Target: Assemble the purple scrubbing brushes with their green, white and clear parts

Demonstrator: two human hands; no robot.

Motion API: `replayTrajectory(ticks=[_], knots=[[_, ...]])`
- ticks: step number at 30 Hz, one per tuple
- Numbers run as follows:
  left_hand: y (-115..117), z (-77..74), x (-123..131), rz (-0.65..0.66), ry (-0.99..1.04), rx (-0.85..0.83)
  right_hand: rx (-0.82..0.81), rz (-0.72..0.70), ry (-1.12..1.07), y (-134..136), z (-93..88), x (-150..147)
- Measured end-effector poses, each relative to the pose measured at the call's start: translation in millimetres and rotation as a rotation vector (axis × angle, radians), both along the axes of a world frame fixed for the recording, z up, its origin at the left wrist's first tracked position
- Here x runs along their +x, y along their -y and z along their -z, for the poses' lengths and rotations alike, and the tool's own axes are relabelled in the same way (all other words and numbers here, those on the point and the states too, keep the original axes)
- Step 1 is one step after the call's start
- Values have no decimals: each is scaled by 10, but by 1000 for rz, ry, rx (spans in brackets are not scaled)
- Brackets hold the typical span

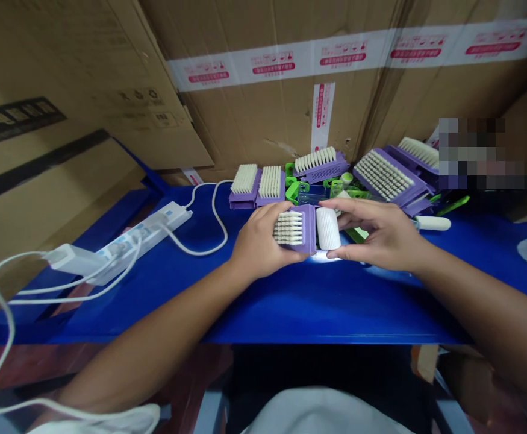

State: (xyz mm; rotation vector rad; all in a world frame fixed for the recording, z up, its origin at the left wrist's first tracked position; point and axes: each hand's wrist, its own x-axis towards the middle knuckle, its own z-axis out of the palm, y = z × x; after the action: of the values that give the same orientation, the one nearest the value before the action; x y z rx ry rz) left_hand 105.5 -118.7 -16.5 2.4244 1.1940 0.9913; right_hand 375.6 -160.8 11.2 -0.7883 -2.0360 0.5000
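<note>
My left hand (258, 242) is closed round a purple brush head (308, 230) with pale bristles that point left and upward. Between the fingers and thumb of my right hand (383, 234) sits a white ribbed piece (328, 229), close against the purple edge; whether the two are joined, I cannot tell. Behind my hands stand two more purple brush heads (270, 184) with their bristles up. Green and clear plastic parts (312, 196) lie just past my fingers, partly hidden by them.
A white power strip (139, 238) with plugged-in cords lies on the blue table (272, 307) at left. More purple brush heads (387, 175) are piled at the back right, near a white handle (432, 223). Large cardboard boxes (263, 108) wall off the back.
</note>
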Motion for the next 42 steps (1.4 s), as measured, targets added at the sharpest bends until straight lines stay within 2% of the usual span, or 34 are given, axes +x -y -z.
replayTrajectory(ticks=[7, 12, 18, 24, 32, 39, 42], knots=[[2, -1, 19, -7, -13, 28, -86, 9, -71, 33, -7, -42], [-10, -7, 17, 5, 11, 14, 27, 39, 34, 17, -44, -14], [14, -18, 14, 65, 65, -39, 49, -37, 84, -4, -132, 89], [-5, -7, -2, 29, 9, -26, 184, 32, 159, -16, -87, 68], [6, -11, 13, 9, -14, -47, 116, 67, 52, -6, 28, 15], [23, -28, 6, 24, 27, -90, 107, 1, 112, -13, -74, 69], [24, -28, 3, 30, 21, -87, 126, 9, 105, -34, -63, 75]])
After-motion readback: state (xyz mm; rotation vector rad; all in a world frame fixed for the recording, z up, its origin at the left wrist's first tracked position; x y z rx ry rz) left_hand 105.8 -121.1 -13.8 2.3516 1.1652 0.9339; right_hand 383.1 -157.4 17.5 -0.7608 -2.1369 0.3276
